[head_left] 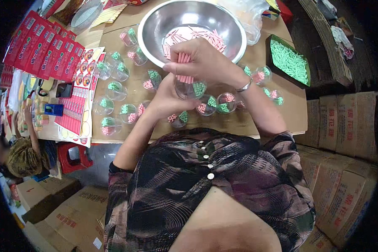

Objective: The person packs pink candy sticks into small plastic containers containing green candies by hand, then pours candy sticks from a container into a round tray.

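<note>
Above a clear cup [188, 89] that holds green sticks, my right hand [206, 61] grips a bundle of pink sticks [185, 67], their lower ends at the cup's mouth. My left hand [166, 100] is wrapped round that cup from the left. Just beyond my hands stands a large metal bowl [235, 40] with loose pink sticks [214, 40] in it. Several clear cups with green and pink sticks surround my hands, among them one [152, 80] left of my left hand and another [227, 103] below my right forearm.
A black tray [268, 54] of green sticks [287, 61] lies at the right. Red printed packaging [42, 46] and sticker sheets [73, 109] cover the left side. Another person [27, 155] is at the far left. Cardboard boxes [344, 122] are stacked at the right, beside the table [287, 115].
</note>
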`<state>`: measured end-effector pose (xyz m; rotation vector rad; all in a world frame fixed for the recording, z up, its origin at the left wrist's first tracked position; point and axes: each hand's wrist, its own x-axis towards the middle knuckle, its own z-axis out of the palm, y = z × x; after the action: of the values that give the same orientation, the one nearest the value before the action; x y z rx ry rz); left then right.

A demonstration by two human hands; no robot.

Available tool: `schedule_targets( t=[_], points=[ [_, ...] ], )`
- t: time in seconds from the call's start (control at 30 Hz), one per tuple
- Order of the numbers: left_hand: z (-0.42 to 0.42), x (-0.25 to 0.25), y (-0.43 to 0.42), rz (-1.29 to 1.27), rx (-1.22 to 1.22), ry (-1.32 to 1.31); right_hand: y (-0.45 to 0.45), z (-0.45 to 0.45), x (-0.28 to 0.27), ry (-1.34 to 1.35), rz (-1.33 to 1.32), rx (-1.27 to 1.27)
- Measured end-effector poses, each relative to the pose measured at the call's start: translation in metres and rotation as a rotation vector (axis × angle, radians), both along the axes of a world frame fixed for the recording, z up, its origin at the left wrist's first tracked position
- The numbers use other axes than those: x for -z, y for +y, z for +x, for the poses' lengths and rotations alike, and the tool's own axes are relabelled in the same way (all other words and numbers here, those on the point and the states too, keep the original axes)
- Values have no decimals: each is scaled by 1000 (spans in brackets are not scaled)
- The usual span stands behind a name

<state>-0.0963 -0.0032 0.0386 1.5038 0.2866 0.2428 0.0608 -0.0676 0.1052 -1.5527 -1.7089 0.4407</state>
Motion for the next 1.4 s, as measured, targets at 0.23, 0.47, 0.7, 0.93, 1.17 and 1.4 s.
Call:
schedule_targets(
  t=[0.23, 0.47, 0.7, 0.93, 1.17, 1.4],
  points=[
    [-5, -9, 3, -119, 183, 39, 6, 6, 8, 0, 84, -214],
    [-5, 4, 7, -211, 236, -14, 0, 6, 13, 80, 187, -322],
    [-4, -3, 16, -180, 363, 131, 0, 4, 8, 79, 141, -280],
    [-10, -7, 14, -10, 287, 84, 5, -8, -1, 24, 96, -263],
    [-13, 1, 19, 246, 254, -31, 14, -14, 2, 69, 174, -281],
    [-16, -11, 16, 224, 307, 6, 18, -15, -5, 267, 93, -401]
  ],
)
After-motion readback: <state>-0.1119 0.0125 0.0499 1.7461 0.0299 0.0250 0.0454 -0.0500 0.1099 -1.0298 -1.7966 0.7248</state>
